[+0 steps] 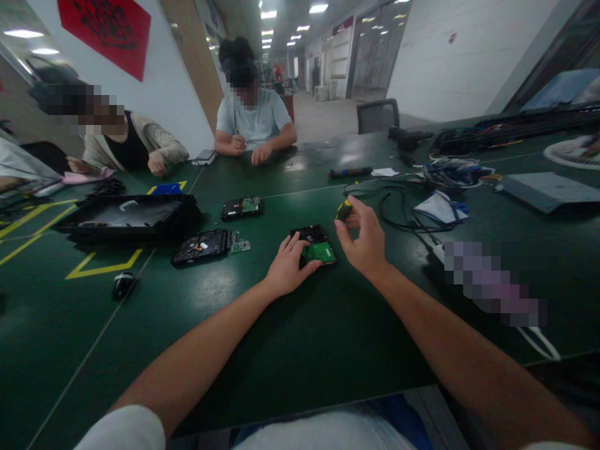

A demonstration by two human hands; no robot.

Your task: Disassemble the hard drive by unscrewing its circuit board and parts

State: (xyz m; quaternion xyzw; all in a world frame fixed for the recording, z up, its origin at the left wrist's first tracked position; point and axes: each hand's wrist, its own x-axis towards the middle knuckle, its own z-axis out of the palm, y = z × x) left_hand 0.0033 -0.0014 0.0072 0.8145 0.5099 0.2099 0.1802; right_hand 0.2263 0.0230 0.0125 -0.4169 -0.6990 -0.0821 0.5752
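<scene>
A hard drive (321, 252) with a green circuit board and black casing lies flat on the table in front of me. My left hand (291, 265) steadies it, with fingers over its left side and the thumb along its near edge. Between the thumb and fingertips of my right hand (364, 239) is a screwdriver (344, 209) with a yellow and black handle, raised just right of the drive. The screwdriver's shaft cannot be made out. Another hard drive (241, 208) lies farther off, and an opened drive (199, 248) with a loose circuit board (240, 242) sits to the left.
On the left stand a black tray (126, 219) and a computer mouse (123, 285). Cables (452, 172), a power strip (490, 284), a white-and-blue cloth (440, 207) and a grey metal box (553, 190) occupy the right. Two people sit across the green table (262, 350).
</scene>
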